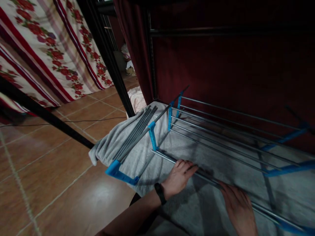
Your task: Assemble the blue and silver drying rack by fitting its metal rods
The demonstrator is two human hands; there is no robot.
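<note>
A partly built rack of grey metal tubes and blue plastic brackets [152, 136] lies on a grey blanket [137, 157]. My left hand [180, 177], below a black wristband [160, 193], is closed over the near metal tubes [167, 158] close to their left end. Further right along the same tubes, my right hand [237, 203] has its fingers curled over them; the fingertips are partly hidden. Several crosswise tubes [211, 126] span the rack's far tiers between brackets. A bundle of loose grey tubes [136, 131] rests on the blanket at the left, beside a blue end bracket [121, 173].
Black metal frame posts [108, 55] rise at the left, one slanting bar [44, 111] crossing over the tiled floor [59, 157]. A dark red curtain [221, 65] hangs behind the rack. Floral striped fabric [54, 49] hangs at the far left. A thin cable [81, 121] runs across the floor.
</note>
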